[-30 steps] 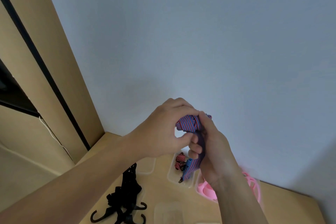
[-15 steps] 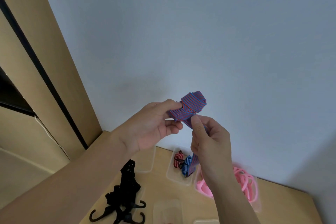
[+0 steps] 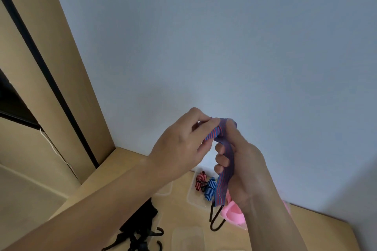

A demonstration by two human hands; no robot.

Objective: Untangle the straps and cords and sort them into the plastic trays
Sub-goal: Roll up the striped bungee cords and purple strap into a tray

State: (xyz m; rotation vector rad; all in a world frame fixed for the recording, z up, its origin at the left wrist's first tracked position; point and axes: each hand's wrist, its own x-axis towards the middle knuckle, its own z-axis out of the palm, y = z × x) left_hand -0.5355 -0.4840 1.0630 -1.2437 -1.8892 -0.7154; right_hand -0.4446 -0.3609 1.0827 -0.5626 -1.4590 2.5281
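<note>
Left hand point(image 3: 179, 146) and right hand point(image 3: 246, 171) hold a striped strap point(image 3: 224, 181) above the table point(image 3: 295, 230).
Left fingers point(image 3: 204, 122) pinch its bunched top. Right fingers point(image 3: 221, 149) curl round its length, and its black hook point(image 3: 211, 217) hangs below. The far tray point(image 3: 190, 199) holds a red strap point(image 3: 200, 179) and a blue strap point(image 3: 210, 188). Pink cords point(image 3: 234, 213) lie to the right, black straps point(image 3: 140, 222) near left.

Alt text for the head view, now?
The left hand pinches the bunched top of a red-and-blue striped strap held before a pale wall; the right hand grips the length below, its black hook dangling. Beneath, a clear tray holds rolled striped straps.
</note>
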